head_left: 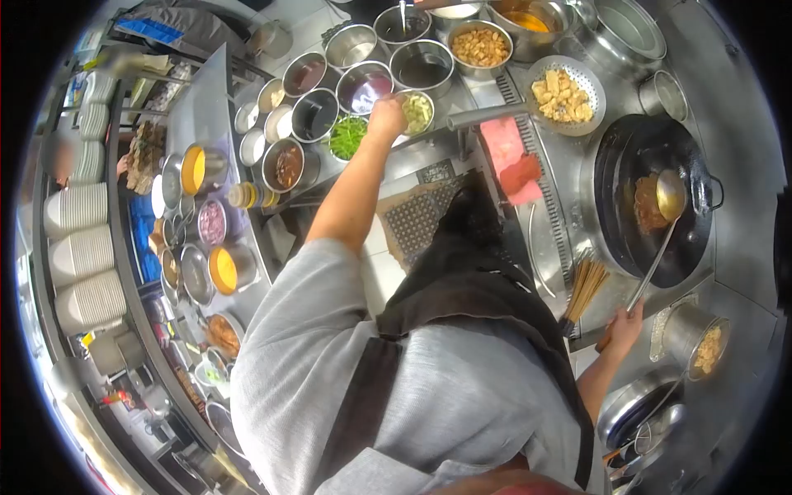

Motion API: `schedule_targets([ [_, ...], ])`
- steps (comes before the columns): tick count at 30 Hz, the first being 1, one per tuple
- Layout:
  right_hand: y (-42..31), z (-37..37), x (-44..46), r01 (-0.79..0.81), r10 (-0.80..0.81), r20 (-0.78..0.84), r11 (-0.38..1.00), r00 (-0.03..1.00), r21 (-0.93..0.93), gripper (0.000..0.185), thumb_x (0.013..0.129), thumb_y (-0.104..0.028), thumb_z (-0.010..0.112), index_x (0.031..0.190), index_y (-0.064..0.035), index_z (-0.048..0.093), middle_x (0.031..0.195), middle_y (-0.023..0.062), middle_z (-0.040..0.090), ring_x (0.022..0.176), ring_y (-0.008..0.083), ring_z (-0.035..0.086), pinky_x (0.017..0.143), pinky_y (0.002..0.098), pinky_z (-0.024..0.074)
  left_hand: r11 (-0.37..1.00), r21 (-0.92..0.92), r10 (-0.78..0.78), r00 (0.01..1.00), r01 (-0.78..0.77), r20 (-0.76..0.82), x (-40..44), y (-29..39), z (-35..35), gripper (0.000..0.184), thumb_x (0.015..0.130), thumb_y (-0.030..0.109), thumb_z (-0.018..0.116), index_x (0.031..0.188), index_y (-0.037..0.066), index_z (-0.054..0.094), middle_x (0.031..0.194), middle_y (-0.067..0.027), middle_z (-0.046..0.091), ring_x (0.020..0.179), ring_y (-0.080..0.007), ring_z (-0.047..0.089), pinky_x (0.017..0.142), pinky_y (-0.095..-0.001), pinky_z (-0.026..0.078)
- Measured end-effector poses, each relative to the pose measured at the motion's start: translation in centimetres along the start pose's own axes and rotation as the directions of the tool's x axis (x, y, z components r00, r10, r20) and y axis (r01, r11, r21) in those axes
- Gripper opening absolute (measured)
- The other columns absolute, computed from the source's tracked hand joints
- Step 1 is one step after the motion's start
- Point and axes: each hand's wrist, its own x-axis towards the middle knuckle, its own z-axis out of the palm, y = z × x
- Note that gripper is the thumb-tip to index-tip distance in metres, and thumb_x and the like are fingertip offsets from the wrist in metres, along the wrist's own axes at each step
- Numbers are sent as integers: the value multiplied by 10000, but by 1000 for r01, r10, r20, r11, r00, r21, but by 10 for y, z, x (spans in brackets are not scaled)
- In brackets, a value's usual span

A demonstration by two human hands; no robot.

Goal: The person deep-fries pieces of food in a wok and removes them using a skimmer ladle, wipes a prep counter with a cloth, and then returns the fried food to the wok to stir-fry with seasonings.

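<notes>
My left hand [385,120] reaches forward to the rim of a small metal pot of chopped pale-green vegetable [417,112]. Its fingers look curled together, and what they hold, if anything, is hidden. Close by on the left is a pot of bright green chopped greens [348,136]. Down at the right, my right hand [622,328] is wrapped round the handle end of a long ladle [671,195]. The ladle's bowl rests inside a black wok [612,177], over a patch of brown sauce or food [648,206].
Several metal pots of sauces [315,115] crowd the counter ahead. A perforated strainer with fried pieces [568,97] sits beyond the wok. Pink and red cloths [511,157] and a bamboo brush [586,289] lie along the stove's edge. Stacked plates [78,256] fill a left shelf.
</notes>
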Motion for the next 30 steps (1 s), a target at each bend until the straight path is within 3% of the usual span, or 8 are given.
schedule_targets([
  [2, -4, 8, -2, 153, -227, -123, 887, 966, -435, 615, 788, -44, 529, 1383, -91, 382, 574, 84, 527, 457, 138, 498, 434, 311, 403, 999, 15, 37, 997, -38, 75, 14, -9, 4, 334, 726, 57, 542, 1040, 115, 638, 976, -155, 642, 905, -348, 602, 821, -395, 494],
  [3, -5, 8, -6, 150, -226, -125, 884, 966, -443, 615, 788, -44, 529, 1383, -91, 382, 574, 84, 527, 457, 138, 498, 434, 311, 403, 984, 85, 139, 969, -159, 204, 17, -15, 10, 335, 741, 68, 543, 1055, 139, 636, 995, -127, 637, 928, -327, 597, 829, -382, 494],
  [7, 6, 11, -16, 52, -73, -82, 971, 994, -232, 633, 780, -26, 555, 1385, -92, 380, 615, 75, 545, 466, 124, 493, 432, 303, 401, 914, 156, 320, 902, -375, 289, 21, -13, 8, 329, 779, 109, 550, 1089, 186, 630, 1021, -67, 636, 974, -283, 584, 834, -358, 497],
  [11, -14, 21, -23, -5, -2, -76, 996, 997, -90, 635, 791, -11, 576, 1389, -99, 378, 651, 57, 554, 469, 107, 484, 431, 286, 401, 925, 110, 310, 890, -364, 335, 35, -26, 21, 393, 739, 63, 565, 1116, 164, 603, 956, -144, 648, 842, -310, 645, 757, -396, 522],
  [18, -12, 29, -13, -7, -10, -123, 990, 992, -139, 616, 808, -22, 568, 1388, -73, 370, 674, 56, 556, 461, 108, 478, 424, 265, 396, 916, 123, 312, 872, -381, 377, 32, -17, 6, 302, 773, 96, 519, 1058, 132, 613, 913, -152, 667, 874, -292, 650, 763, -405, 521],
  [21, -17, 30, -16, 25, -35, -98, 995, 995, -94, 626, 798, -17, 565, 1388, -40, 355, 701, 64, 563, 457, 119, 483, 423, 258, 398, 920, 194, 220, 858, -341, 465, 45, -22, 26, 314, 776, 94, 514, 1067, 149, 618, 916, -144, 671, 881, -285, 652, 769, -403, 522],
  [23, -28, 25, -15, -91, 93, 6, 961, 996, 261, 638, 789, -11, 561, 1388, -20, 342, 710, 64, 562, 452, 130, 485, 417, 262, 400, 924, 188, 217, 861, -333, 460, 47, -25, 27, 317, 773, 113, 526, 1073, 155, 618, 916, -146, 668, 882, -290, 649, 768, -410, 517],
  [30, -3, 0, 10, 4, -2, -13, 988, 1000, 151, 651, 773, 4, 530, 1393, -24, 331, 722, 71, 558, 485, 139, 504, 411, 262, 408, 954, -297, 24, 980, 37, 200, 40, -37, 2, 247, 741, 145, 677, 983, 102, 653, 823, -126, 670, 700, -227, 657, 679, -340, 509],
])
